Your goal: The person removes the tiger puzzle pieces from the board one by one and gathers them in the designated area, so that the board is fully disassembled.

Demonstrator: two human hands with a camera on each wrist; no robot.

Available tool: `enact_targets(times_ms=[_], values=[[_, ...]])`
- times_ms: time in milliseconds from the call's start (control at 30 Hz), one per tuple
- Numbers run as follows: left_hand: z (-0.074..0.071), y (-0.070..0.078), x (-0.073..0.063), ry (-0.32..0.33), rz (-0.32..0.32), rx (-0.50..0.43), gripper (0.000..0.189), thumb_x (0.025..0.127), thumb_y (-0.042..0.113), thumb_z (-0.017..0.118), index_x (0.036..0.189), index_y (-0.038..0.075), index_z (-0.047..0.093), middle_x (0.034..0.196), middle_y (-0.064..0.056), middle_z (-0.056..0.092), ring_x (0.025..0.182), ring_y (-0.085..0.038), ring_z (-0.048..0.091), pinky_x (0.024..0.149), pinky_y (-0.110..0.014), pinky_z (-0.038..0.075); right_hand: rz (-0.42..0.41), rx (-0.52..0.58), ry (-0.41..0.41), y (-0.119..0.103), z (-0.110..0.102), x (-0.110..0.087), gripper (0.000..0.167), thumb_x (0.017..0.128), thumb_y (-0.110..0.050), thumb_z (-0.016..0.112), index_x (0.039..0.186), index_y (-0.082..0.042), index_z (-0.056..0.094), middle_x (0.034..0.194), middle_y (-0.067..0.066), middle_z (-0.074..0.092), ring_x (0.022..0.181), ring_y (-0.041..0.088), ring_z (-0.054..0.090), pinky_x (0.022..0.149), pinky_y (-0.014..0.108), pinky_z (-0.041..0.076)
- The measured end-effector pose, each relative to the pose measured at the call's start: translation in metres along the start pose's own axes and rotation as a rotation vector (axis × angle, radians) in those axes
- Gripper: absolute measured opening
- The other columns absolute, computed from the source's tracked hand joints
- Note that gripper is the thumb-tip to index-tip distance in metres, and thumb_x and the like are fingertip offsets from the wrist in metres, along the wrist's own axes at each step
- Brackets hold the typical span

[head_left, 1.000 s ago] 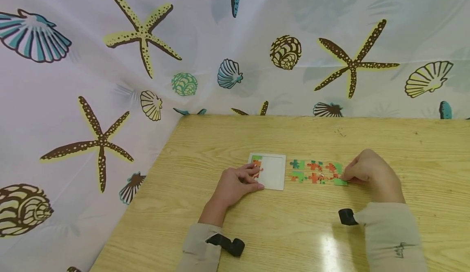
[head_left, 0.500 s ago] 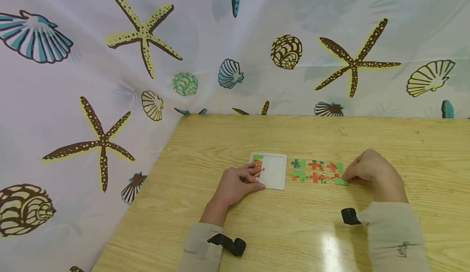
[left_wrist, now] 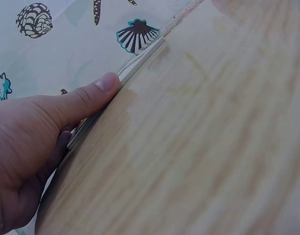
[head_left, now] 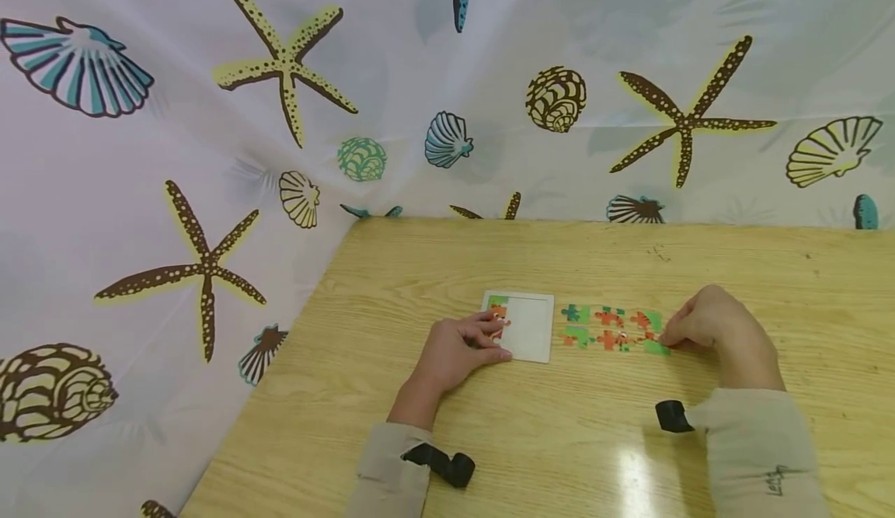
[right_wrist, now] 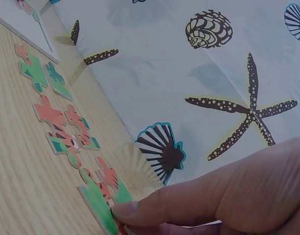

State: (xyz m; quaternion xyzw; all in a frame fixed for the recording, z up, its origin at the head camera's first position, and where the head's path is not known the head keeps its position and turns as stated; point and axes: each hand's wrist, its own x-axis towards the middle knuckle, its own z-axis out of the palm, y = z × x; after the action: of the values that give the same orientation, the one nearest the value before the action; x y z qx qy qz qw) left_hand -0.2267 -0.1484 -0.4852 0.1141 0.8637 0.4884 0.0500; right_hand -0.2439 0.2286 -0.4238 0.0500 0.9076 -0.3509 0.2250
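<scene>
A shallow white puzzle tray lies on the table, with green and orange pieces fitted along its left side. My left hand holds that side, its thumb at the near edge and fingers over the fitted pieces. In the left wrist view the thumb lies along the tray's rim. Right of the tray, loose jigsaw pieces lie in two rows. At the far right end, my right hand pinches a green-and-orange jigsaw piece by its outer edge; the index fingertip is mostly hidden behind the thumb.
The wooden table extends around the tray and pieces. A white curtain printed with starfish and shells hangs along its back and left edges. Black camera mounts sit on both beige sleeves.
The head view has shifted slightly, so everything sits a little further right. Both hands stay at the same places on the tray and the end piece, and that piece looks slightly turned.
</scene>
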Motion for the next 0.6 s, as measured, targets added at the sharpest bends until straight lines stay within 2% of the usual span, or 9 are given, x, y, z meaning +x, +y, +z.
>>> enact_targets(times_ms=[300, 467, 600], values=[[0.0008, -0.0001, 0.0019, 0.006, -0.016, 0.01, 0.011, 0.08, 0.019, 0.092, 0.081, 0.011, 0.084, 0.124, -0.002, 0.075, 0.143, -0.019, 0.051, 0.119, -0.041, 0.04, -0.004, 0.029, -0.002, 0.0002, 0.0004, -0.0007, 0.019, 0.083, -0.014, 0.086, 0.086, 0.0, 0.075, 0.082, 0.005, 0.069, 0.08, 0.021, 0.057, 0.068, 0.031, 0.045], [0.0006, -0.0006, 0.0019, 0.01, -0.012, 0.012, 0.011, 0.08, 0.018, 0.092, 0.081, 0.01, 0.084, 0.124, -0.002, 0.076, 0.143, -0.019, 0.052, 0.119, -0.041, 0.041, -0.041, 0.075, 0.003, -0.0021, -0.0011, -0.0031, 0.019, 0.087, -0.016, 0.083, 0.087, 0.0, 0.074, 0.079, 0.001, 0.071, 0.08, 0.02, 0.058, 0.069, 0.031, 0.047], [0.0011, -0.0004, 0.0013, 0.009, 0.001, 0.006, 0.012, 0.08, 0.018, 0.092, 0.081, 0.009, 0.084, 0.123, -0.003, 0.076, 0.142, -0.021, 0.052, 0.118, -0.042, 0.041, -0.072, 0.129, 0.004, -0.0073, -0.0006, -0.0067, 0.022, 0.09, -0.019, 0.08, 0.094, 0.001, 0.074, 0.083, 0.002, 0.071, 0.078, 0.018, 0.062, 0.07, 0.031, 0.052]])
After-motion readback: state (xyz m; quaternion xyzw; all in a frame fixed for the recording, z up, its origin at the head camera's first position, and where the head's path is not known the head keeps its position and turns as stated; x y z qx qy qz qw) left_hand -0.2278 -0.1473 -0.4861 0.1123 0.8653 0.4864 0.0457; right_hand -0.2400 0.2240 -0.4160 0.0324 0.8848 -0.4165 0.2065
